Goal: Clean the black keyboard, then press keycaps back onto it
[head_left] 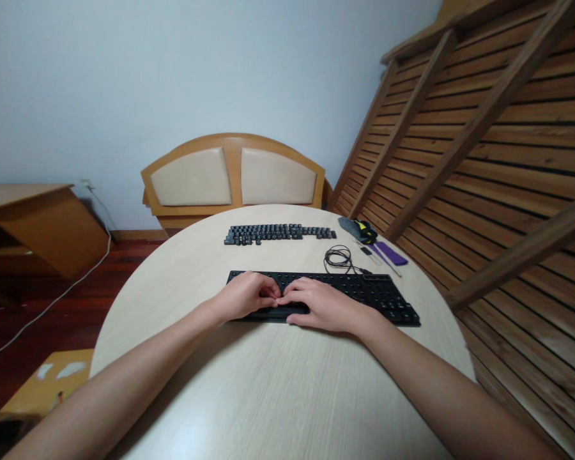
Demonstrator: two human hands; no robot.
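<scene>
A black keyboard (383,300) lies across the round table in front of me, much of its left half covered by my hands. My left hand (249,295) rests over that half, its fingers curled and thumb and fingertips drawn together; whatever they pinch is too small or hidden to make out. My right hand (321,305) lies just beside it, fingers stretched over the keys toward the left fingertips and thumb apart at the front edge. Beyond the keyboard, loose black keycaps (268,232) are laid out in rows.
A coiled black cable (338,257) runs from the keyboard's back edge. At the table's right side are grey-black gloves (359,230), a purple strip (391,253) and a thin rod-like tool (388,260). Wooden slats (460,160) lean close on the right; a padded headboard (234,176) stands behind.
</scene>
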